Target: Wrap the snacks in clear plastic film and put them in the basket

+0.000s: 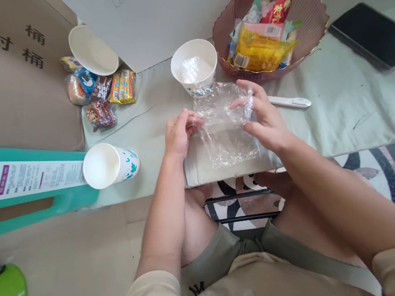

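Observation:
A crinkled clear plastic bag is spread between my hands at the front of the cloth-covered table. My left hand pinches its left edge with thumb and fingertips. On the other side, my right hand has its fingers curled around the bunched upper right part of the bag. Just behind the bag stands a white paper cup with crumpled clear plastic inside. A white-handled tool lies beside my right hand, its left end hidden by that hand.
A pink scalloped bowl of packaged snacks stands at the back, with a black tablet-like device to its right. On the left are wrapped snacks, a tilted paper cup, another paper cup and a cardboard box.

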{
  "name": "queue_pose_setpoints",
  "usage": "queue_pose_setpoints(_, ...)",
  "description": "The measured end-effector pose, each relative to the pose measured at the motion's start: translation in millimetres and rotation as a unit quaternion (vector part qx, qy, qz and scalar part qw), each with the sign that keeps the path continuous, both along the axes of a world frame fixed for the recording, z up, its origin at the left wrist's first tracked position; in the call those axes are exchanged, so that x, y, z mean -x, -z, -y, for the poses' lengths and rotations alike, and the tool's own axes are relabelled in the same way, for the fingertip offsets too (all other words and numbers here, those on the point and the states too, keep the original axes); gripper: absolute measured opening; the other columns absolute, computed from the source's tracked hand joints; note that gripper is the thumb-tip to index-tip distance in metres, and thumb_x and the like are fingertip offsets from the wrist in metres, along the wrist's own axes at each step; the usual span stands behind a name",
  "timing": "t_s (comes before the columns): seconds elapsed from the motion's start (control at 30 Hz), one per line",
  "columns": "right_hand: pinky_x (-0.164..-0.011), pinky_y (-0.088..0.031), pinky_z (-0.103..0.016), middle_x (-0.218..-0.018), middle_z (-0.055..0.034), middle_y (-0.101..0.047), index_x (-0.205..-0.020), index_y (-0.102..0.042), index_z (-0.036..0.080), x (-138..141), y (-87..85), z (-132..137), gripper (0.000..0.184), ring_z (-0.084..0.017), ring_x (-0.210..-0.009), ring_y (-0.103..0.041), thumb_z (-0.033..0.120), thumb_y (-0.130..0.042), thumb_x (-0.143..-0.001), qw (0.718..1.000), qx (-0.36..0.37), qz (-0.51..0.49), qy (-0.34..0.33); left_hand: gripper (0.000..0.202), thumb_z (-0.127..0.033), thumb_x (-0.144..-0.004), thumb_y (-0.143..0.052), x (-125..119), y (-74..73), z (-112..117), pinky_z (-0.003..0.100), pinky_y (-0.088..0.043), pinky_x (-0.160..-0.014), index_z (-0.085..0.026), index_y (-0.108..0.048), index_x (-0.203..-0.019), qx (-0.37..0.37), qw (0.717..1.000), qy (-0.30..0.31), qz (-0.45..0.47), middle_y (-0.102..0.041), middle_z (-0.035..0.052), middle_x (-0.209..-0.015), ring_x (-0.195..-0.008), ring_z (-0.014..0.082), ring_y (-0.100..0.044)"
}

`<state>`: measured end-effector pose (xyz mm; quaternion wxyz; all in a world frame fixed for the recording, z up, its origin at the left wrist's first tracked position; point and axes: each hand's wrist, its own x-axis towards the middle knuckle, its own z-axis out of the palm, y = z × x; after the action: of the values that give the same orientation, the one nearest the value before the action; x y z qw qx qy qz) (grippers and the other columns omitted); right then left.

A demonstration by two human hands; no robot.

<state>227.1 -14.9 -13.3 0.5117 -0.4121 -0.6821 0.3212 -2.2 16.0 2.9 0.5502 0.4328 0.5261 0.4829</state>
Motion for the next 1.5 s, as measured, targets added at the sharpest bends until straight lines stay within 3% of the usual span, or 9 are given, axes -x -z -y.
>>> queue_pose_setpoints(0.37, -0.113, -0.037, -0.052, -0.1, 0.0016, -0.079, -0.082, -0.069, 0.029, 8.3, -13.3, 21.6, 0.018, -0.029, -0.129, -0.063, 0.015, -0.059, -0.087, 0.975, -0.103, 0.193, 0.032, 0.043, -0.051, -0.093, -0.063, 0.6, -3.3, 3.4, 0.024, -0.055, -0.068, -0.018, -0.071, -0.065, 0.013, 1.0, 0.023, 0.012, -0.074, 0.0049, -0.079, -0.073, 0.0134, -0.069)
queue_pose_setpoints(0.63, -0.118, -0.023, -0.06, -0.133, 0.0043, -0.072, -0.079, -0.075, 0.029, 3.7, -3.3, 33.5, 0.027, -0.035, -0.147, -0.043, 0.01, -0.056, -0.076, 0.949, -0.095, 0.295, -0.063, 0.023, -0.038, -0.075, -0.083, 2.9, -7.4, 6.0, 0.022, -0.052, -0.063, -0.019, -0.071, -0.079, -0.001, 0.997, 0.039, 0.067, -0.071, 0.0028, -0.087, -0.078, 0.0129, -0.068)
queue_pose_setpoints(0.83, -0.116, -0.035, -0.059, -0.119, -0.005, -0.072, -0.068, -0.067, 0.024, -3.2, -10.4, 26.4, 0.022, -0.035, -0.135, -0.054, 0.029, -0.056, -0.086, 0.98, -0.047, 0.193, -0.016, 0.063, -0.033, -0.056, -0.098, 4.4, 9.1, 1.9, 0.029, -0.059, -0.083, -0.027, -0.065, -0.11, -0.047, 0.992, 0.117, 0.024, -0.066, 0.0039, -0.122, -0.11, 0.0224, -0.071)
queue_pose_setpoints(0.9, -0.113, -0.042, -0.057, -0.12, -0.0092, -0.068, -0.087, -0.067, 0.024, -4.2, -8.4, 20.0, 0.01, -0.033, -0.126, -0.059, 0.033, -0.065, -0.085, 0.986, -0.016, 0.144, 0.078, 0.073, -0.038, -0.058, -0.098, 6.0, 14.1, 0.3, 0.036, -0.059, -0.094, -0.031, -0.062, -0.12, -0.079, 0.987, 0.137, 0.013, -0.063, 0.0042, -0.13, -0.118, 0.0259, -0.069)
queue_pose_setpoints(0.97, -0.111, -0.046, -0.057, -0.132, -0.0125, -0.062, -0.116, -0.061, 0.025, -3.5, -3.8, 13.3, 0.043, -0.034, -0.128, -0.058, 0.039, -0.075, -0.078, 0.988, 0.023, 0.097, 0.116, 0.081, -0.042, -0.06, -0.098, 7.5, 14.0, 1.0, 0.042, -0.057, -0.101, -0.037, -0.058, -0.131, -0.084, 0.984, 0.153, 0.022, -0.063, 0.004, -0.132, -0.124, 0.0296, -0.068)
queue_pose_setpoints(1.07, -0.108, -0.051, -0.055, -0.132, -0.0111, -0.062, -0.135, -0.046, 0.028, 1.2, 0.3, 7.0, 0.075, -0.032, -0.124, -0.062, 0.05, -0.082, -0.073, 0.993, 0.098, 0.023, 0.057, 0.087, -0.043, -0.059, -0.097, 8.2, 3.3, 6.7, 0.045, -0.058, -0.103, -0.04, -0.057, -0.136, -0.053, 0.981, 0.172, 0.071, -0.064, 0.0028, -0.136, -0.129, 0.0321, -0.066)
queue_pose_setpoints(1.2, -0.086, -0.06, -0.046, -0.092, -0.0008, -0.067, -0.121, -0.05, 0.03, 10.6, -5.9, 6.0, 0.057, -0.023, -0.086, -0.069, 0.059, -0.077, -0.08, 0.976, 0.19, -0.101, -0.033, 0.07, -0.051, -0.064, -0.092, 6.1, -14.6, 15.5, 0.046, -0.056, -0.11, -0.029, -0.068, -0.126, 0.019, 0.963, 0.22, 0.157, -0.065, 0.007, -0.145, -0.137, 0.035, -0.061)
queue_pose_setpoints(1.33, -0.079, -0.059, -0.041, -0.087, 0.0011, -0.065, -0.116, -0.051, 0.031, 14.5, -12.1, 5.5, 0.055, -0.02, -0.08, -0.067, 0.058, -0.078, -0.078, 0.96, 0.225, -0.164, 0.01, 0.052, -0.045, -0.064, -0.09, 1.7, -17.2, 18.6, 0.044, -0.063, -0.095, -0.019, -0.075, -0.107, 0.136, 0.94, 0.281, 0.14, -0.076, 0.0136, -0.126, -0.116, 0.0344, -0.075)
queue_pose_setpoints(1.5, -0.066, -0.055, -0.034, -0.083, -0.0029, -0.068, -0.09, -0.062, 0.023, 12.3, -22.6, 9.2, 0.043, -0.018, -0.074, -0.065, 0.054, -0.083, -0.069, 0.91, 0.364, -0.196, -0.026, 0.028, -0.028, -0.068, -0.079, -4.5, -13.0, 17.5, 0.035, -0.064, -0.071, -0.016, -0.072, -0.093, 0.155, 0.968, 0.187, 0.068, -0.08, 0.0072, -0.086, -0.079, 0.0237, -0.079)
